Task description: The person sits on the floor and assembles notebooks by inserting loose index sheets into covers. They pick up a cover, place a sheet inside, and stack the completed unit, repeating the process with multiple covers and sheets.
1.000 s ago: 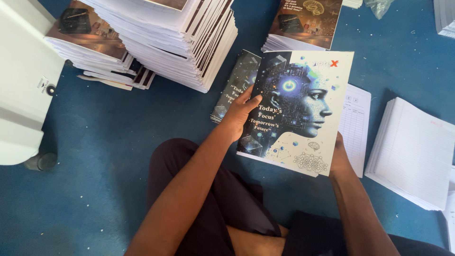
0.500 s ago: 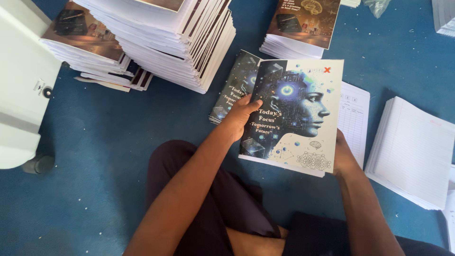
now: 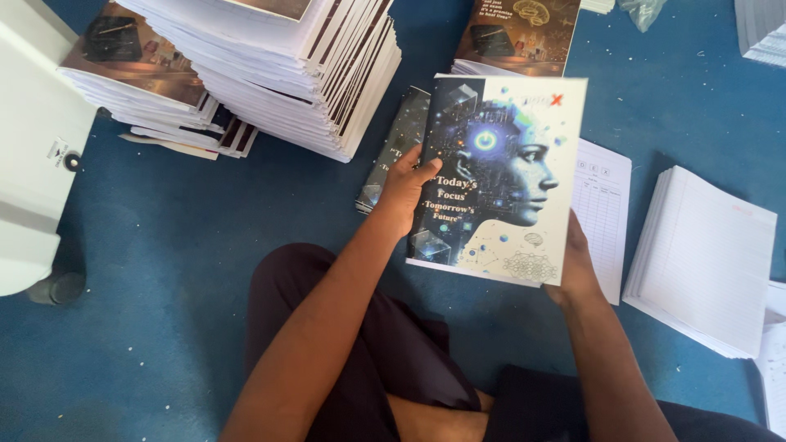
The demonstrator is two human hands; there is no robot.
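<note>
Above the lap, held over the blue floor [image 3: 164, 270], a notebook [image 3: 499, 176] with a cover showing a digital head in profile on white and dark blue sits between both hands, cover up, tilted slightly with its top edge away from the person. Left hand [image 3: 401, 192] grips the notebook's left edge: thumb lies across the cover, fingers curl behind it, so the grip is closed on the book. Right hand [image 3: 573, 270] supports the lower right corner from beneath; only the back of the hand and wrist show, fingers are hidden behind the cover, and this grip too holds the book. Just behind the notebook's left edge, a second dark-covered book [image 3: 389, 155] lies on the floor, partly covered by the held one. Under the right side, a sheet of ruled white paper [image 3: 606, 205] lies flat. Further right, well apart, a thick block of uncovered ruled pages [image 3: 704, 258] rests on the floor. At upper left, a tall leaning stack of notebooks [image 3: 303, 74] stands near a lower stack with a brown cover [image 3: 135, 61] on top. Another brown-covered pile [image 3: 516, 33] sits at top centre. A white machine housing [image 3: 33, 155] fills the left edge.
</note>
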